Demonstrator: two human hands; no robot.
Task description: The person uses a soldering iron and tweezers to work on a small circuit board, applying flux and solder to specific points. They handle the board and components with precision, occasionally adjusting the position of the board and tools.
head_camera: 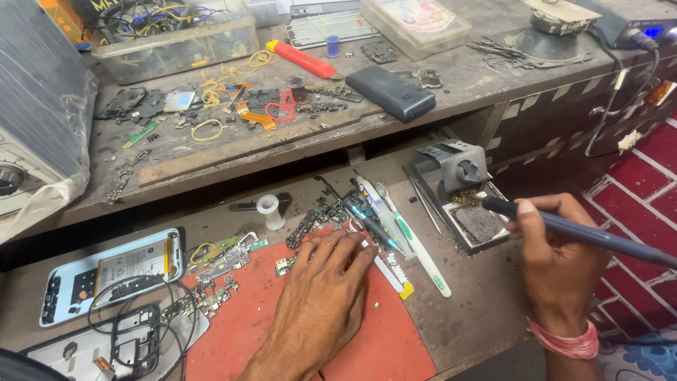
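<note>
My right hand (pixel 557 257) grips a dark soldering iron (pixel 599 236) like a pen. Its tip rests at the brass wool of the grey iron stand (pixel 462 185), above a dirty sponge (pixel 478 222). My left hand (pixel 321 300) lies flat on a red work mat (pixel 381 346), fingers spread over a small green circuit board (pixel 285 265) at the mat's upper edge. Next to the fingertips lie a white toothbrush (pixel 416 247), tweezers (pixel 425 201) and a white pen-like tool (pixel 374 201).
An opened light-blue phone back with battery (pixel 106 271) and a second phone frame with black wires (pixel 134 342) lie at left. A small white spool (pixel 268 208) stands behind the mat. The raised shelf carries a black phone (pixel 390 92), a red tool (pixel 302 59), flex cables and clear boxes.
</note>
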